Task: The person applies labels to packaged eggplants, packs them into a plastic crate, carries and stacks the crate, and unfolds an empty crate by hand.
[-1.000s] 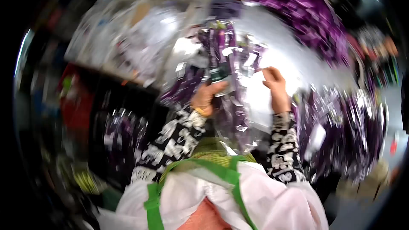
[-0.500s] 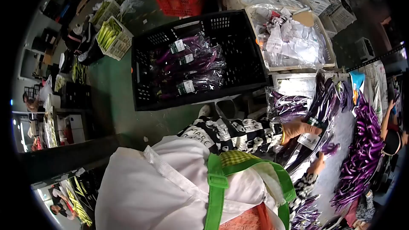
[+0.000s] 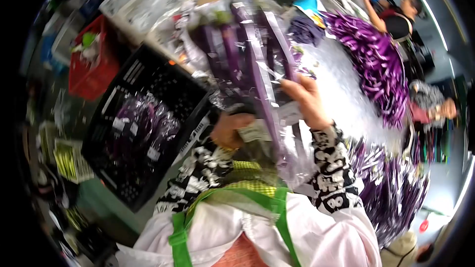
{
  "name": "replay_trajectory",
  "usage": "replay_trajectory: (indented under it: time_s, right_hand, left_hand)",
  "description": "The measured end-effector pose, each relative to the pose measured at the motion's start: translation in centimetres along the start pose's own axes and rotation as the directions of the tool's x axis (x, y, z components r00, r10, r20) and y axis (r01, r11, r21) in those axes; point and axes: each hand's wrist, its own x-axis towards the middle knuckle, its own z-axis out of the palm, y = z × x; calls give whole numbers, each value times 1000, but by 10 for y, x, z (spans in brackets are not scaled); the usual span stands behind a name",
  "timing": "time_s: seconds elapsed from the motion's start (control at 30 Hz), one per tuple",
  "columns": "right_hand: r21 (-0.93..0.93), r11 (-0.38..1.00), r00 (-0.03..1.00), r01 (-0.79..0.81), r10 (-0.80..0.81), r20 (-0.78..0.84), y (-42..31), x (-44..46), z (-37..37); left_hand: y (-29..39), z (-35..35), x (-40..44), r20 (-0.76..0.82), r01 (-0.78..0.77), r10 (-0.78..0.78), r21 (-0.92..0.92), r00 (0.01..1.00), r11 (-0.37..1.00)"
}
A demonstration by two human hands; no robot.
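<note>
In front of my chest is a clear plastic bag of long purple eggplants (image 3: 257, 64), blurred by motion, with a white label low on it. My left hand (image 3: 230, 131) is closed round the bag's lower left part beside the label. At the bag's right edge, my right hand (image 3: 310, 101) has its fingers bent against an eggplant (image 3: 279, 42) that slants up and left from the fingertips. Blur and glare hide whether that eggplant is inside the plastic.
A black crate (image 3: 133, 188) at left holds several bagged eggplants (image 3: 143, 123). A red crate (image 3: 91, 76) stands beyond it. Loose eggplants (image 3: 373, 64) are heaped on the table (image 3: 336, 89), bagged ones (image 3: 391, 183) lie lower right. Another person (image 3: 401, 24) is at the far side.
My view has swung right, towards the table. The bag of eggplants is now raised in front of me, and my right hand has come up to its right edge.
</note>
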Motion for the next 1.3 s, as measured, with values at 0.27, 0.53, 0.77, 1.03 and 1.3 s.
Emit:
replay_trajectory:
  time_s: [0.27,0.53,0.77,1.03,1.3]
  right_hand:
    - [76,979,728,-191,193,-658,103,18,-44]
    - [189,847,586,-496,487,-647,144,73,-50]
    - [480,819,731,-314,531,-429,187,66,-106]
    - [334,932,751,-141,321,-577,111,-6,-142]
    - [-430,902,994,45,-83,-70,1,104,14]
  left_hand:
    - [30,-1,-113,37,-623,655,354,754,697]
    - [75,13,-181,-244,-724,938,597,245,345]
    - [112,-7,-205,908,706,251,419,-336,-571]
    - [94,-37,-422,809,896,563,363,-167,-256]
    - [57,-90,-448,-134,-400,656,875,-743,-274]
